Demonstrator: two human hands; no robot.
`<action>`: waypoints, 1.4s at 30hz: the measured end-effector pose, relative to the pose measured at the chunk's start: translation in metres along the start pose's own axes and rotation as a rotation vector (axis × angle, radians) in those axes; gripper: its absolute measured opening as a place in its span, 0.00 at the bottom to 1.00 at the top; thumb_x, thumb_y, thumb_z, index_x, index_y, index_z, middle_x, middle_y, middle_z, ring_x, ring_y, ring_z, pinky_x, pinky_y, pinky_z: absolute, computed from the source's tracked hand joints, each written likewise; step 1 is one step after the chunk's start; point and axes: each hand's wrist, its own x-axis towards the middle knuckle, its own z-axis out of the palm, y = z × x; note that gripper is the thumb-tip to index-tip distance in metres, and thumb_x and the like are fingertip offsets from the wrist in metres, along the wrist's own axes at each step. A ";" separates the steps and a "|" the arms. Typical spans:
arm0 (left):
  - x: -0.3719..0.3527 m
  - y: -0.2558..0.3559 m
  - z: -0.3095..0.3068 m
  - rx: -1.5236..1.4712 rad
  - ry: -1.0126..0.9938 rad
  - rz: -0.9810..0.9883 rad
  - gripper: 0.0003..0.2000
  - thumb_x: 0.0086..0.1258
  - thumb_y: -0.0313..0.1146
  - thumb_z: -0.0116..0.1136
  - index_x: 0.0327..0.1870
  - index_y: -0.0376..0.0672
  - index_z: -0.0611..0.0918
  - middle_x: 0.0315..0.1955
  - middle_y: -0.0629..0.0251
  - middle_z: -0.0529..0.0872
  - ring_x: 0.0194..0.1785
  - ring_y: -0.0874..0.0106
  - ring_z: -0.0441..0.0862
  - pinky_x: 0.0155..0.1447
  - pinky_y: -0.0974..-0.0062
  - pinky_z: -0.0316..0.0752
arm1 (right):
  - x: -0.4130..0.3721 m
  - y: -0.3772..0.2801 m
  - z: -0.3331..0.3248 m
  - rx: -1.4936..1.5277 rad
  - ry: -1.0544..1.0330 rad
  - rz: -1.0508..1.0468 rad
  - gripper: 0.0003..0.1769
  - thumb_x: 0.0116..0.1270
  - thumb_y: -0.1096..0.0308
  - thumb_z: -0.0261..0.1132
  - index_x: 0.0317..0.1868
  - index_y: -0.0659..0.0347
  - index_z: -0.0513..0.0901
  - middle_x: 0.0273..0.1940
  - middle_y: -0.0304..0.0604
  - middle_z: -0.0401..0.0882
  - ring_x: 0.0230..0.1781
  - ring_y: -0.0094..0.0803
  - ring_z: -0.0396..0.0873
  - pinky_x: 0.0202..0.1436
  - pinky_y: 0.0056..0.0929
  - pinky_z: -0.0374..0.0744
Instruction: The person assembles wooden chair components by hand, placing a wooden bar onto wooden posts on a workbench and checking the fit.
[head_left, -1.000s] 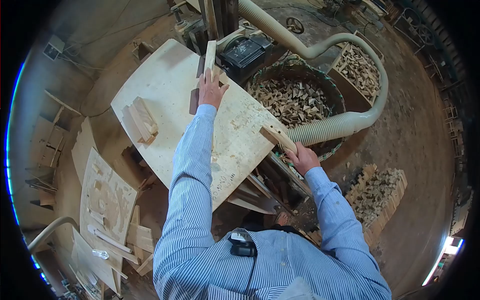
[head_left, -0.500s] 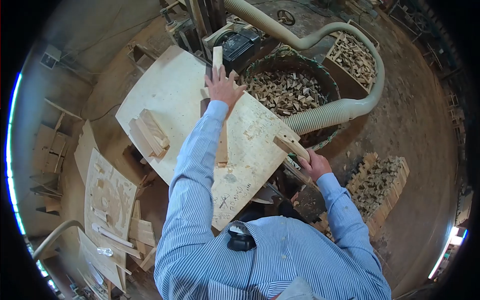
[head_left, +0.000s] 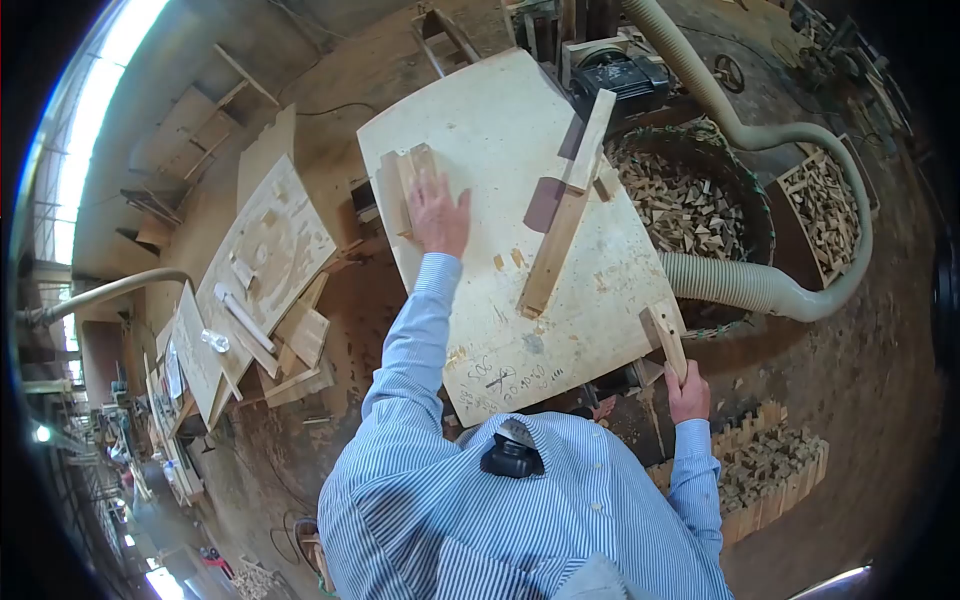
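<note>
My left hand lies over a small stack of wood pieces at the left side of a pale worktable. Its fingers are stretched out with the thumb apart, and contact with the stack is partly blurred. My right hand is wrapped round a wooden handle at the table's near right corner. Near the motor, a wood strip rests against a dark plate and a longer wooden bar fixed across the tabletop.
Behind the table stands a black motor. A large basket of offcuts and a thick ribbed hose are at the right. Stacked blocks lie on the floor. A second board with scraps is at the left.
My left hand has moved from the wood strip near the motor to the stack at the table's left. My right hand stays on the handle. The view has shifted.
</note>
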 end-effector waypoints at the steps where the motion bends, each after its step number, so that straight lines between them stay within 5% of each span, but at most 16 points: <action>1: -0.002 -0.011 -0.003 0.007 0.007 -0.007 0.32 0.76 0.50 0.67 0.75 0.40 0.79 0.79 0.40 0.70 0.85 0.44 0.61 0.89 0.49 0.53 | -0.002 0.005 0.000 -0.006 0.000 0.000 0.24 0.81 0.46 0.64 0.51 0.63 0.79 0.39 0.66 0.88 0.42 0.69 0.86 0.44 0.60 0.81; 4: -0.015 -0.020 -0.003 0.145 -0.167 -0.105 0.37 0.77 0.52 0.66 0.79 0.35 0.72 0.81 0.41 0.68 0.85 0.44 0.61 0.89 0.45 0.52 | -0.010 0.017 -0.005 -0.009 -0.007 -0.005 0.24 0.81 0.46 0.64 0.51 0.63 0.79 0.40 0.66 0.88 0.43 0.69 0.86 0.45 0.60 0.81; 10: -0.031 -0.010 0.012 0.250 -0.299 -0.039 0.40 0.76 0.32 0.62 0.86 0.32 0.58 0.84 0.35 0.59 0.88 0.44 0.55 0.89 0.41 0.45 | -0.024 0.029 -0.009 -0.011 -0.002 0.004 0.24 0.81 0.47 0.65 0.51 0.63 0.80 0.39 0.66 0.87 0.43 0.70 0.86 0.44 0.60 0.81; 13: -0.033 -0.003 0.003 0.199 -0.262 -0.014 0.37 0.74 0.24 0.57 0.84 0.31 0.60 0.82 0.32 0.60 0.83 0.38 0.65 0.86 0.43 0.57 | -0.029 0.028 -0.014 -0.006 0.001 0.018 0.23 0.80 0.48 0.65 0.51 0.63 0.80 0.39 0.66 0.87 0.43 0.69 0.86 0.44 0.60 0.81; 16: -0.029 0.004 -0.028 -0.185 -0.262 -0.139 0.33 0.76 0.22 0.55 0.83 0.35 0.64 0.72 0.33 0.76 0.66 0.38 0.83 0.69 0.51 0.80 | -0.037 0.030 -0.015 0.010 -0.001 0.027 0.23 0.80 0.48 0.65 0.51 0.63 0.80 0.40 0.66 0.88 0.43 0.69 0.86 0.45 0.60 0.81; 21: -0.024 0.039 -0.035 -0.540 -0.311 -0.266 0.26 0.81 0.25 0.52 0.79 0.33 0.71 0.66 0.40 0.84 0.65 0.50 0.86 0.67 0.61 0.82 | -0.047 0.035 -0.016 -0.057 0.026 0.066 0.22 0.79 0.48 0.66 0.50 0.61 0.80 0.38 0.64 0.88 0.42 0.67 0.86 0.43 0.60 0.81; 23: -0.026 0.054 -0.002 -1.240 -0.286 -0.406 0.26 0.82 0.25 0.50 0.80 0.30 0.72 0.65 0.50 0.87 0.67 0.62 0.84 0.71 0.65 0.77 | -0.048 0.033 -0.013 -0.068 0.005 0.041 0.22 0.78 0.47 0.67 0.50 0.61 0.79 0.38 0.63 0.88 0.41 0.66 0.86 0.43 0.60 0.81; 24: -0.023 0.062 0.012 -1.197 -0.368 -0.256 0.25 0.83 0.26 0.51 0.78 0.28 0.73 0.67 0.54 0.86 0.68 0.66 0.83 0.71 0.69 0.76 | -0.050 0.035 -0.012 -0.077 0.017 0.038 0.22 0.78 0.47 0.67 0.50 0.60 0.79 0.38 0.63 0.88 0.41 0.66 0.87 0.43 0.60 0.82; 30: -0.007 0.140 0.085 -1.194 -0.383 -0.140 0.21 0.84 0.28 0.53 0.73 0.30 0.81 0.60 0.56 0.89 0.60 0.70 0.86 0.68 0.74 0.77 | -0.051 0.028 -0.014 -0.082 0.026 0.051 0.22 0.78 0.47 0.67 0.51 0.60 0.79 0.38 0.62 0.88 0.41 0.65 0.87 0.43 0.59 0.83; 40: 0.002 0.151 0.108 -1.036 -0.518 -0.215 0.20 0.86 0.32 0.52 0.72 0.33 0.82 0.58 0.56 0.91 0.55 0.70 0.88 0.57 0.71 0.84 | -0.054 0.022 -0.017 -0.056 0.016 0.070 0.21 0.78 0.51 0.68 0.51 0.62 0.79 0.39 0.64 0.88 0.43 0.67 0.86 0.44 0.59 0.82; 42: 0.001 0.151 0.103 -0.871 -0.496 -0.161 0.20 0.83 0.37 0.55 0.69 0.37 0.84 0.58 0.47 0.90 0.61 0.51 0.87 0.70 0.61 0.79 | -0.054 0.023 -0.016 -0.052 0.013 0.063 0.21 0.78 0.50 0.67 0.52 0.61 0.79 0.39 0.63 0.88 0.43 0.66 0.87 0.44 0.59 0.83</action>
